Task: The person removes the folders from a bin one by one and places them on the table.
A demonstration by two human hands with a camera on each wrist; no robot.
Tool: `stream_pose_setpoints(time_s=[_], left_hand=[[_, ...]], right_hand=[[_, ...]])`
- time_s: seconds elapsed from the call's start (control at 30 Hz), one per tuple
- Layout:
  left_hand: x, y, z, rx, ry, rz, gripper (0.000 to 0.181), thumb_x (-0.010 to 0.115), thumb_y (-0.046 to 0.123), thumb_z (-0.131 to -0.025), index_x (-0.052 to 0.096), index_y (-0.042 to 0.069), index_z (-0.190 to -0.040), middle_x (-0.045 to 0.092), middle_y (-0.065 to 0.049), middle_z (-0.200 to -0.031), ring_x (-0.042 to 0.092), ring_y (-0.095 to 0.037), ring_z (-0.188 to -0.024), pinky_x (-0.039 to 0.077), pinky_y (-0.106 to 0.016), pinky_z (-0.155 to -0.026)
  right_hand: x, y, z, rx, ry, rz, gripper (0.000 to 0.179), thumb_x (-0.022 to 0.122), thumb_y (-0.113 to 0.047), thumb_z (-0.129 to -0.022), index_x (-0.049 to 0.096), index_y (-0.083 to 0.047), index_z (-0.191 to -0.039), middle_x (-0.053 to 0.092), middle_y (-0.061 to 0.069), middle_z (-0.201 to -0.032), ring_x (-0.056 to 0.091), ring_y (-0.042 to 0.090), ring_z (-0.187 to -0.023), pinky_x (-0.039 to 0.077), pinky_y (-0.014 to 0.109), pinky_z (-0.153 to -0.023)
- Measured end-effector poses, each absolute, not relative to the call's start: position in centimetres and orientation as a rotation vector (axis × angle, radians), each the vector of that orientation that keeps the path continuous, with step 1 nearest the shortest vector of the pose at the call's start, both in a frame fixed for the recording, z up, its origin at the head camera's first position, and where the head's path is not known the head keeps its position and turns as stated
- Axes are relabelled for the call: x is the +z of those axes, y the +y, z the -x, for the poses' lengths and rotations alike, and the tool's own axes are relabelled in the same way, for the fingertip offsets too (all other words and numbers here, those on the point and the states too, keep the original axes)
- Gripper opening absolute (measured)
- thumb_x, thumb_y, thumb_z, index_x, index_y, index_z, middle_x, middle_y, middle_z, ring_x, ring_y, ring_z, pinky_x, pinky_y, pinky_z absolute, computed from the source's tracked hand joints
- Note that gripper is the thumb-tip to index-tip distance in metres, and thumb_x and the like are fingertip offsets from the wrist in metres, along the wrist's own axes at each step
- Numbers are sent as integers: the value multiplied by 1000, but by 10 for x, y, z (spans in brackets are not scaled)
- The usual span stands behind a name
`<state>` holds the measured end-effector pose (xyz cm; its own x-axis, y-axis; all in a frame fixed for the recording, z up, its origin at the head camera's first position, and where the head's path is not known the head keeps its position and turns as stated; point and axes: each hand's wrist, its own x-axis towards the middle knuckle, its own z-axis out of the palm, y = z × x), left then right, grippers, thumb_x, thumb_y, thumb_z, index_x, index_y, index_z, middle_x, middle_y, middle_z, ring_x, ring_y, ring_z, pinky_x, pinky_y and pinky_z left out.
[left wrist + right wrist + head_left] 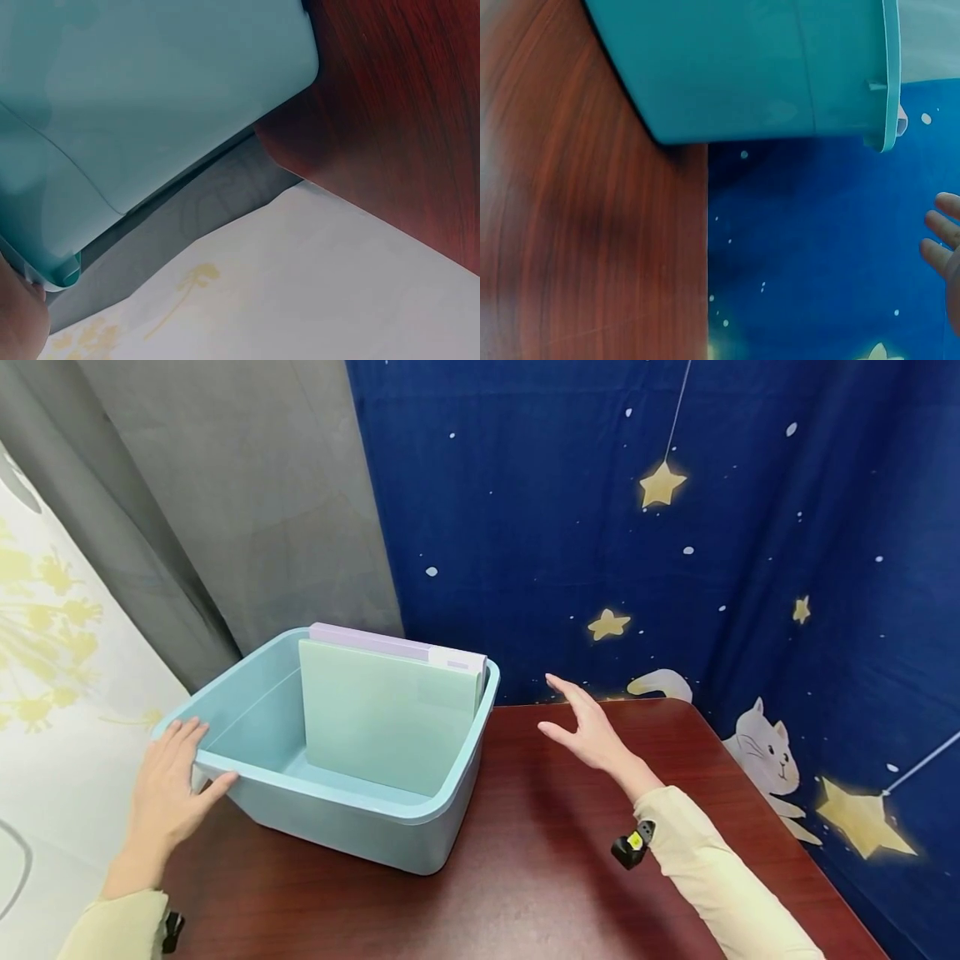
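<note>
A light blue plastic tub (330, 789) sits on the table. Inside it, toward the right, a pale green folder (390, 718) stands upright in front of a lilac folder (367, 642) with a white label on its top edge. At the tub's near left corner, my left hand (168, 777) rests on the rim, fingers over the edge and thumb spread along the near side. My right hand (592, 731) is in the air to the right of the tub, fingers extended, thumb apart, holding nothing. In the right wrist view, its fingertips (937, 255) show at the right edge.
The dark red-brown wooden table (540, 877) ends just behind the tub. A blue curtain (525, 527) with stars and a cat hangs behind, a grey curtain (262, 485) beside it, and white patterned cloth (60, 693) at the left.
</note>
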<state>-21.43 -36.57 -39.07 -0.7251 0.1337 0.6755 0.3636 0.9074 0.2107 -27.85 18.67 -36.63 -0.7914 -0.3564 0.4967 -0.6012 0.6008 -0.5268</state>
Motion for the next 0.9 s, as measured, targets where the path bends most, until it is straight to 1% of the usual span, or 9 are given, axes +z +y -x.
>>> stream_pose_setpoints(time_s=[0.2,0.4,0.67,0.83,0.9], left_hand=[[-391,-363,214,-439,-2373,344,75,60,42,-79,39,-8,-132,39,-30,-135,21,-37,-136,7,-46,-112],[-391,-364,215,-461,-2352,344,76,61,43,-78,41,-8,-130,41,-31,-132,23,-40,-134,9,-47,-112],[-392,-367,215,-467,-2342,343,75,62,43,-77,42,-8,-129,42,-31,-130,24,-40,-133,9,-47,-112],[-393,-366,215,-451,-2349,343,75,62,43,-78,43,-8,-129,42,-31,-131,25,-41,-133,9,-46,-112],[-392,-365,214,-454,-2346,343,74,62,43,-78,44,-8,-128,43,-31,-130,25,-41,-133,10,-46,-112]], right_hand=[[-360,175,283,1037,-2445,-801,70,65,-30,-82,32,-16,-142,41,9,-140,38,25,-127,35,49,-101],[-352,162,289,1061,-2447,-808,71,67,-29,-81,33,-16,-142,42,8,-139,39,23,-127,35,47,-101],[-339,137,300,1116,-2407,-861,75,72,-27,-76,36,-11,-139,44,9,-137,42,22,-124,36,41,-102],[-334,121,307,1131,-2420,-877,78,74,-30,-73,37,-11,-139,44,8,-137,43,22,-123,36,38,-103],[-331,115,308,1121,-2450,-870,79,74,-33,-73,36,-12,-139,42,8,-138,42,20,-124,36,37,-103]])
